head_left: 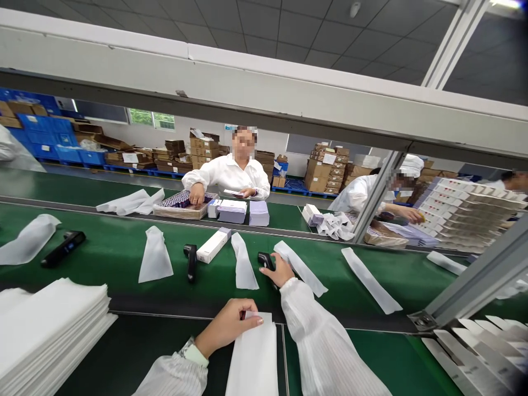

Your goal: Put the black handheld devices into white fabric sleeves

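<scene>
My left hand [229,325] pinches the top edge of a flat white sleeve [253,363] of thin soft material, at the near edge of the bench. On the green belt, my right hand [284,270] has its thumb and fingers around a black gun-shaped handheld device [265,259], whose lower part is mostly hidden. Just right of that hand lies another white sleeve [303,269]. A second black device [190,263] rests farther left, touching or close beside a white box [214,245]. Between the two devices is a loose white sleeve [244,261].
A tall stack of white sleeves [49,335] stands at near left. White open cartons [474,357] fill the near right, beside a metal post [466,275]. Across the belt, a co-worker [231,176] reaches into a tray [181,212]. Another person [363,190] bends at the right.
</scene>
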Demonstrator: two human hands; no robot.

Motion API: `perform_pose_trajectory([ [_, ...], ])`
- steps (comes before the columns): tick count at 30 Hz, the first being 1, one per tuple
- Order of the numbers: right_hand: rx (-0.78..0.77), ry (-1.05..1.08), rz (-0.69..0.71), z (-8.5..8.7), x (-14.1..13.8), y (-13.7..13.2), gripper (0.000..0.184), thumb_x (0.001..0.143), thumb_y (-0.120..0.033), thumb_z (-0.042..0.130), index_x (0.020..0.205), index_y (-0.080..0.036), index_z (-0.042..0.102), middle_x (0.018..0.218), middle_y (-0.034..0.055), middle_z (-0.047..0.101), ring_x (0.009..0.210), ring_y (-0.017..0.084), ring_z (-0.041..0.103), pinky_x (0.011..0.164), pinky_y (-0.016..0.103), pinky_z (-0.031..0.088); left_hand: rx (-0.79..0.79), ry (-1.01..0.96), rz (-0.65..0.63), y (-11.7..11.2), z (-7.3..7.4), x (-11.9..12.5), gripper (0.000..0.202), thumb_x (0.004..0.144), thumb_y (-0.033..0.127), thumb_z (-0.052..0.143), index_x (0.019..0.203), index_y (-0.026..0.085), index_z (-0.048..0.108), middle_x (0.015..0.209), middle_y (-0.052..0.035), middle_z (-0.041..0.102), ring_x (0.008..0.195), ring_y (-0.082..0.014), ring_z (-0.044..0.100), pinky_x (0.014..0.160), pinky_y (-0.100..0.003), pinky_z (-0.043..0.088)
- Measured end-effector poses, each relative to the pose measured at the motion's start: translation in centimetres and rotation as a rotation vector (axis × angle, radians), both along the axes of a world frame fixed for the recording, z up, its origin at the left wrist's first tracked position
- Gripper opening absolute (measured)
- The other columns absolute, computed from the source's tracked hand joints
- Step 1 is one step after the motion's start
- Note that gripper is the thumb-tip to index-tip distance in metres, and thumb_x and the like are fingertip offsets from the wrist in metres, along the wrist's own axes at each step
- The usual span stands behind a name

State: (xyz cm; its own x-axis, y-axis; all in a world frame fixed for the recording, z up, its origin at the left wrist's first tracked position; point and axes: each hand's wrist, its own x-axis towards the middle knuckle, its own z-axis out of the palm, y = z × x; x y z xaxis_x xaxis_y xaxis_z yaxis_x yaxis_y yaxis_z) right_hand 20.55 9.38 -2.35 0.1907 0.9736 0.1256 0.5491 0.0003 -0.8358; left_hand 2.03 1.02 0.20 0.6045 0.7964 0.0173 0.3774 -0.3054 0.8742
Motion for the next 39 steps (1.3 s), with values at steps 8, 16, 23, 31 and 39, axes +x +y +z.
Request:
perform_pose_trajectory([
  [8, -0.016, 0.659, 0.171, 1.9, 0.5, -1.6, 0.062, 0.062, -0.032, 0.059, 0.116, -0.026, 0.029, 0.075, 0.0007, 0.055, 0.069, 0.017, 0.055, 0.060, 0.033, 0.044, 0.012, -0.027, -0.074, -0.2, 0.6, -0.1, 0.027, 0.077, 0.039, 0.043, 0.066, 0.016, 0.050, 0.062, 0.0031, 0.039, 0.058, -0.0096, 0.034, 0.054, -0.021, 0.027],
  [16, -0.142, 0.995, 0.406, 4.8, -0.1, -5.5, 0.056, 0.059, -0.032, 0.066, 0.104, -0.031, 0.033, 0.067, -0.0041, 0.052, 0.063, 0.015, 0.056, 0.059, 0.036, 0.045, 0.138, -0.073, -0.039, -0.8, 1.6, 0.4, 0.023, 0.079, 0.038, 0.041, 0.069, 0.019, 0.050, 0.074, 0.0008, 0.039, 0.077, -0.0141, 0.039, 0.071, -0.024, 0.031],
  [23, -0.282, 0.554, 0.978, 3.2, 0.1, -7.7, 0.038, 0.056, -0.044, 0.064, 0.073, -0.010, 0.059, 0.067, 0.0015, 0.055, 0.064, 0.011, 0.051, 0.064, 0.027, 0.041, 0.177, -0.253, 0.107, -0.8, 3.4, 1.3, 0.024, 0.080, 0.038, 0.041, 0.070, 0.018, 0.050, 0.085, -0.0015, 0.038, 0.084, -0.0149, 0.040, 0.074, -0.025, 0.032],
  [31, 0.199, 0.564, 0.214, 6.3, 7.6, -4.5, 0.035, 0.067, -0.048, 0.051, 0.072, -0.014, 0.055, 0.063, 0.0031, 0.054, 0.057, 0.013, 0.050, 0.056, 0.027, 0.042, 0.102, 0.013, 0.065, -0.4, 2.0, 0.3, 0.038, 0.072, 0.041, 0.050, 0.106, 0.026, 0.042, 0.098, -0.0037, 0.043, 0.093, -0.0192, 0.038, 0.080, -0.030, 0.031],
  [39, 0.308, -0.175, -0.279, 4.3, 10.1, -1.4, 0.028, 0.069, -0.036, 0.048, 0.086, -0.014, 0.054, 0.090, 0.0105, 0.054, 0.094, 0.025, 0.045, 0.082, 0.038, 0.033, 0.017, 0.271, -0.038, 0.4, -0.6, -0.9, 0.024, 0.065, 0.040, 0.054, 0.071, 0.017, 0.049, 0.076, -0.0005, 0.046, 0.077, -0.0183, 0.043, 0.062, -0.024, 0.032],
])
